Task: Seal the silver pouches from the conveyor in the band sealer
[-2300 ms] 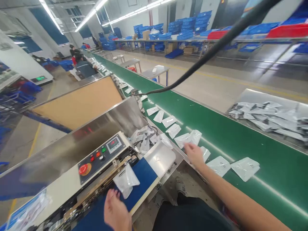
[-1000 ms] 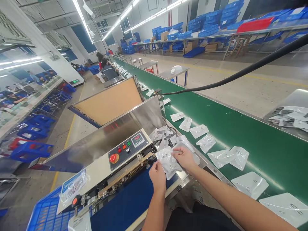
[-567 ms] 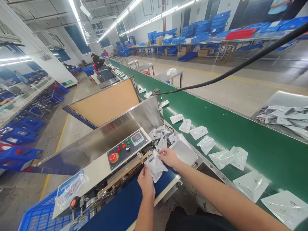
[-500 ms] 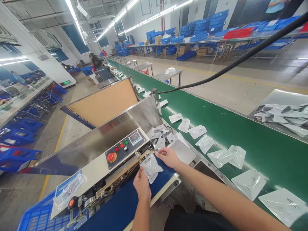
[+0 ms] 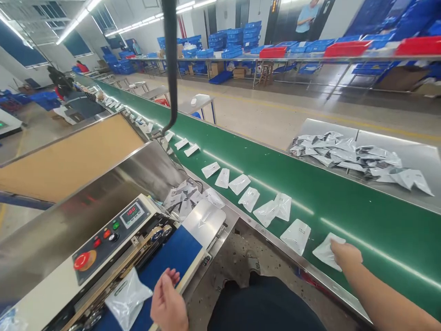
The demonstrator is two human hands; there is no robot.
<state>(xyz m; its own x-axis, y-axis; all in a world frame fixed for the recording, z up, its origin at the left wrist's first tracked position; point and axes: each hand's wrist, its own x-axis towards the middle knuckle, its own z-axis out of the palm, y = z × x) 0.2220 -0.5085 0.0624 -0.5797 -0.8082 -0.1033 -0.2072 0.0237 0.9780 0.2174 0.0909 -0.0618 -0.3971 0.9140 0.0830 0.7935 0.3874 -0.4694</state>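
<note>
My right hand (image 5: 345,254) reaches out to the green conveyor belt (image 5: 344,202) and rests with curled fingers on a clear plastic pouch (image 5: 325,252) near the belt's front edge. My left hand (image 5: 167,301) hovers with loosely spread fingers over the blue feed belt (image 5: 172,255) of the sealing machine, holding nothing. Just left of it another clear pouch (image 5: 127,296) lies on that blue belt with its top at the sealer's slot. A row of several more pouches (image 5: 250,197) lies along the conveyor.
The sealer's control panel (image 5: 110,232) has a red stop button and a digital readout. A pile of pouches (image 5: 186,197) sits beside a steel plate (image 5: 205,218). More pouches (image 5: 351,154) cover a steel table across the belt. A black cable (image 5: 170,64) hangs overhead. A person (image 5: 74,99) works far up the line.
Both hands let go of the pouch at the sealer; it has travelled left along the blue belt. My right hand swung out to the conveyor onto a new pouch. My view turned right.
</note>
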